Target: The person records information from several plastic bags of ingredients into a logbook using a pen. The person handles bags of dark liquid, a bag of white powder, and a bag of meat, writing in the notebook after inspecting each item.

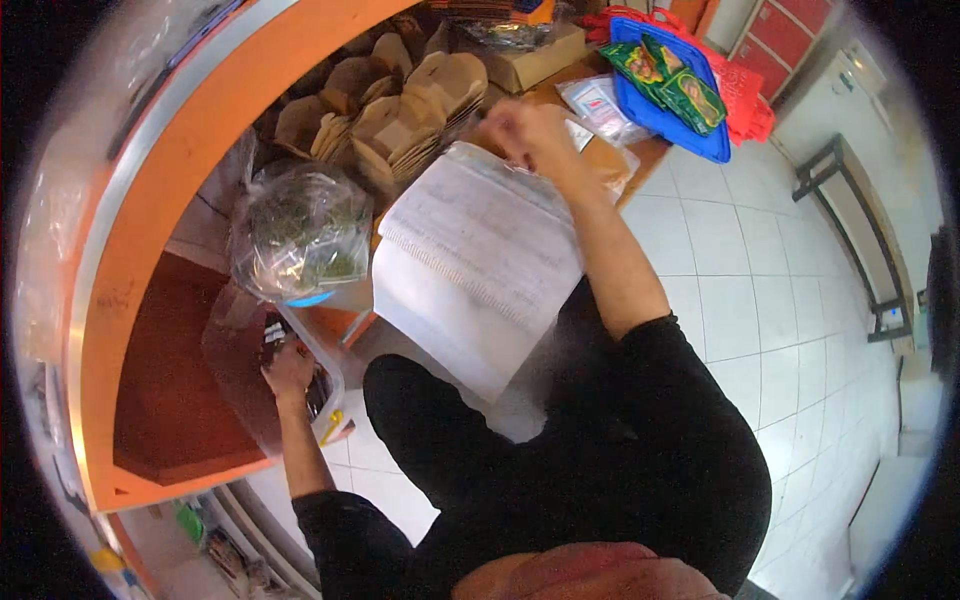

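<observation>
My left hand point(288, 368) reaches down into a clear plastic bin point(235, 370) on the left. Small dark items lie around its fingertips, too blurred to name, and I cannot make out whether it grips any. Across the middle lies a stack of white sheets point(478, 255) with lines of writing, its lower part hanging over the table's edge above my lap. My right hand point(527, 138) is at the far edge of the sheets, its fingers smeared by motion. Whether it holds anything does not show.
Nested brown cardboard food trays point(400, 125) stand behind the sheets. A knotted clear bag of green leaves point(305, 230) sits left of them. On the right, a blue tray point(670, 95) carries green packets point(690, 98). An orange-edged shelf point(100, 330) curves along the left.
</observation>
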`<action>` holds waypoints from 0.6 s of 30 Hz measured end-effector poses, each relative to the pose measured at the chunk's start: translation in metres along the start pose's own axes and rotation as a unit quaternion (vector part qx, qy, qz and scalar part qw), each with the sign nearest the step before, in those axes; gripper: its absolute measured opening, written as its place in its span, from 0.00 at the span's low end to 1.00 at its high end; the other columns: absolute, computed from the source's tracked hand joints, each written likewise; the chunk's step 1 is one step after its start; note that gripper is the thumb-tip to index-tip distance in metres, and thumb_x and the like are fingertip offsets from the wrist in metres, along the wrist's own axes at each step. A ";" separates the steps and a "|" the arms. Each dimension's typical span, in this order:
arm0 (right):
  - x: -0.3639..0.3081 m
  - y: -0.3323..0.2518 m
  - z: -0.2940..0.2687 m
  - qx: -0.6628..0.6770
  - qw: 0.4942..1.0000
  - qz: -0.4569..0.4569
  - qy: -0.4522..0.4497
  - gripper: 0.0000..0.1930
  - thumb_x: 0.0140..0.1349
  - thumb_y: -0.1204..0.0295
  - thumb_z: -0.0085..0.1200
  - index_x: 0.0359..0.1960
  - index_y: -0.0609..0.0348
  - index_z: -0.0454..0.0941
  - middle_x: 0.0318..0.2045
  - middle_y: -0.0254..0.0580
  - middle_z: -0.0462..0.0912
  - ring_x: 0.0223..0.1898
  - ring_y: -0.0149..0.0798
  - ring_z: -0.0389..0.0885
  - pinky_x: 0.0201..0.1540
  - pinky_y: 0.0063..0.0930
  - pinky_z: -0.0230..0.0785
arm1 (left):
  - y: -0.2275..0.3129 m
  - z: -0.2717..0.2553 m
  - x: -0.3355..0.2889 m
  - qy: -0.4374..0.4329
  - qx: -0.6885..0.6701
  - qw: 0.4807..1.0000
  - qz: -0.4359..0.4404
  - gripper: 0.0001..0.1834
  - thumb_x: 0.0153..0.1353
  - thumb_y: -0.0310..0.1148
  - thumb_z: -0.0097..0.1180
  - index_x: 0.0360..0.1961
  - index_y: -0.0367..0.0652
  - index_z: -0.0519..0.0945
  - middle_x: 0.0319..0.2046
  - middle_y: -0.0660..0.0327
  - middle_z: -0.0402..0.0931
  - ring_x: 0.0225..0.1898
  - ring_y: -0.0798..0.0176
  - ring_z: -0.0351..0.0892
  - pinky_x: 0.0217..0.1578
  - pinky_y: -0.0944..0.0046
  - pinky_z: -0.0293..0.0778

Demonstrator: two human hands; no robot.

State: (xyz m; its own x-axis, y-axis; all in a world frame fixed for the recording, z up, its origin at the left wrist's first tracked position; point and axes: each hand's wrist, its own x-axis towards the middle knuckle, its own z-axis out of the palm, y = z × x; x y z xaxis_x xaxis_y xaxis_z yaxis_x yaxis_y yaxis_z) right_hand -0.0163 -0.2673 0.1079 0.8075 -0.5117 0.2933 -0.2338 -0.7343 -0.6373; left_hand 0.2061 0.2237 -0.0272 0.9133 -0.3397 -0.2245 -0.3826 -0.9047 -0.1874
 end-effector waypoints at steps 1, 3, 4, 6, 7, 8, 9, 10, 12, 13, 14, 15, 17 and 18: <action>-0.004 0.025 -0.024 -0.031 0.996 0.023 0.079 0.11 0.57 0.60 0.60 0.37 0.51 0.83 0.33 0.46 0.85 0.38 0.49 0.84 0.43 0.44 0.74 | 0.018 -0.023 -0.009 0.008 -0.002 1.000 0.019 0.36 0.59 0.57 0.55 0.64 0.52 0.67 0.59 0.50 0.72 0.60 0.48 0.72 0.59 0.40 0.64; -0.013 0.076 -0.056 -0.183 0.953 0.083 0.227 0.13 0.54 0.66 0.61 0.42 0.49 0.80 0.38 0.46 0.84 0.43 0.50 0.82 0.44 0.48 0.73 | 0.039 -0.057 -0.033 0.128 -0.169 0.974 0.080 0.28 0.61 0.50 0.56 0.58 0.46 0.73 0.45 0.50 0.81 0.47 0.47 0.81 0.51 0.48 0.72; -0.019 0.095 -0.068 -0.294 0.901 0.117 0.295 0.17 0.53 0.67 0.61 0.46 0.47 0.79 0.41 0.46 0.84 0.46 0.50 0.81 0.44 0.50 0.73 | 0.029 -0.058 -0.036 0.191 -0.270 0.934 0.136 0.22 0.61 0.40 0.58 0.54 0.42 0.75 0.40 0.49 0.81 0.44 0.46 0.81 0.45 0.53 0.74; -0.039 0.140 -0.090 -0.306 0.871 0.224 0.313 0.21 0.54 0.68 0.59 0.51 0.48 0.73 0.48 0.47 0.81 0.52 0.55 0.77 0.51 0.54 0.70 | 0.033 -0.070 -0.048 0.172 -0.296 0.926 0.158 0.22 0.60 0.38 0.59 0.53 0.40 0.75 0.40 0.49 0.81 0.43 0.46 0.80 0.46 0.52 0.73; -0.050 0.148 -0.090 -0.312 0.863 0.224 0.328 0.20 0.55 0.70 0.57 0.51 0.49 0.73 0.48 0.47 0.81 0.52 0.57 0.76 0.52 0.54 0.68 | 0.032 -0.075 -0.058 0.152 -0.316 0.921 0.170 0.21 0.59 0.36 0.60 0.52 0.39 0.76 0.39 0.50 0.81 0.42 0.47 0.80 0.46 0.52 0.73; -0.056 0.159 -0.091 -0.316 0.855 0.223 0.345 0.18 0.56 0.72 0.55 0.50 0.49 0.72 0.47 0.46 0.81 0.52 0.58 0.76 0.53 0.55 0.67 | 0.030 -0.075 -0.065 0.217 -0.297 0.909 0.199 0.20 0.58 0.33 0.61 0.50 0.36 0.77 0.38 0.50 0.80 0.40 0.47 0.80 0.46 0.53 0.73; -0.060 0.192 -0.097 -0.318 0.852 0.223 0.353 0.18 0.56 0.72 0.55 0.50 0.49 0.72 0.47 0.46 0.81 0.52 0.58 0.76 0.53 0.55 0.67 | 0.029 -0.073 -0.064 0.222 -0.299 0.905 0.204 0.20 0.58 0.33 0.61 0.50 0.36 0.77 0.38 0.50 0.80 0.40 0.47 0.80 0.46 0.53 0.73; -0.068 0.239 -0.110 -0.333 0.857 0.145 0.366 0.20 0.53 0.72 0.59 0.49 0.50 0.73 0.47 0.46 0.81 0.52 0.58 0.75 0.53 0.53 0.69 | 0.036 -0.070 -0.060 0.214 -0.322 0.894 0.228 0.19 0.58 0.32 0.61 0.49 0.35 0.77 0.37 0.50 0.80 0.40 0.47 0.79 0.46 0.54 0.72; -0.064 0.264 -0.108 -0.269 0.907 0.127 0.297 0.19 0.50 0.76 0.60 0.46 0.55 0.74 0.47 0.50 0.80 0.52 0.59 0.75 0.51 0.49 0.70 | 0.029 -0.060 -0.060 0.200 -0.347 0.885 0.236 0.16 0.58 0.30 0.61 0.46 0.34 0.78 0.37 0.49 0.79 0.39 0.49 0.79 0.45 0.55 0.73; -0.063 0.277 -0.111 -0.272 0.905 0.128 0.301 0.19 0.50 0.76 0.60 0.46 0.55 0.74 0.47 0.50 0.80 0.52 0.59 0.75 0.51 0.49 0.70 | 0.031 -0.058 -0.059 0.201 -0.348 0.883 0.241 0.16 0.58 0.30 0.61 0.46 0.34 0.78 0.37 0.49 0.79 0.39 0.49 0.79 0.45 0.55 0.73; -0.062 0.289 -0.113 -0.282 0.898 0.107 0.321 0.18 0.51 0.77 0.60 0.45 0.57 0.74 0.45 0.52 0.81 0.50 0.59 0.76 0.50 0.48 0.71 | 0.033 -0.056 -0.059 0.188 -0.336 0.888 0.251 0.16 0.58 0.30 0.61 0.46 0.34 0.78 0.37 0.49 0.79 0.39 0.50 0.79 0.44 0.55 0.73; -0.057 0.296 -0.115 -0.289 0.891 0.085 0.339 0.16 0.51 0.77 0.59 0.43 0.59 0.74 0.43 0.53 0.81 0.49 0.58 0.77 0.48 0.47 0.72 | 0.035 -0.058 -0.058 0.175 -0.321 0.894 0.258 0.16 0.58 0.30 0.61 0.46 0.34 0.78 0.36 0.49 0.79 0.39 0.50 0.79 0.43 0.55 0.73; -0.041 0.303 -0.122 -0.257 0.907 0.078 0.325 0.15 0.51 0.77 0.59 0.42 0.59 0.75 0.40 0.53 0.81 0.46 0.59 0.78 0.47 0.46 0.72 | 0.035 -0.060 -0.064 0.166 -0.321 0.901 0.241 0.15 0.58 0.30 0.61 0.45 0.34 0.78 0.36 0.49 0.79 0.38 0.51 0.79 0.42 0.57 0.74; -0.036 0.310 -0.129 -0.234 0.919 0.072 0.310 0.14 0.51 0.77 0.59 0.41 0.60 0.75 0.38 0.53 0.82 0.44 0.59 0.80 0.46 0.46 0.72 | 0.037 -0.056 -0.061 0.170 -0.323 0.896 0.252 0.15 0.58 0.30 0.61 0.45 0.34 0.78 0.36 0.49 0.79 0.38 0.51 0.80 0.42 0.57 0.74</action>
State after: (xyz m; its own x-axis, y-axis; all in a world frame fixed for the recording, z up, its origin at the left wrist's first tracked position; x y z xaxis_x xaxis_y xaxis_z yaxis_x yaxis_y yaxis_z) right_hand -0.1878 -0.5345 -0.0081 0.3198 -0.6682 0.6718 -0.6389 -0.6756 -0.3678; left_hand 0.1439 0.1968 0.0330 0.6797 -0.7058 0.1995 -0.6974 -0.5377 0.4738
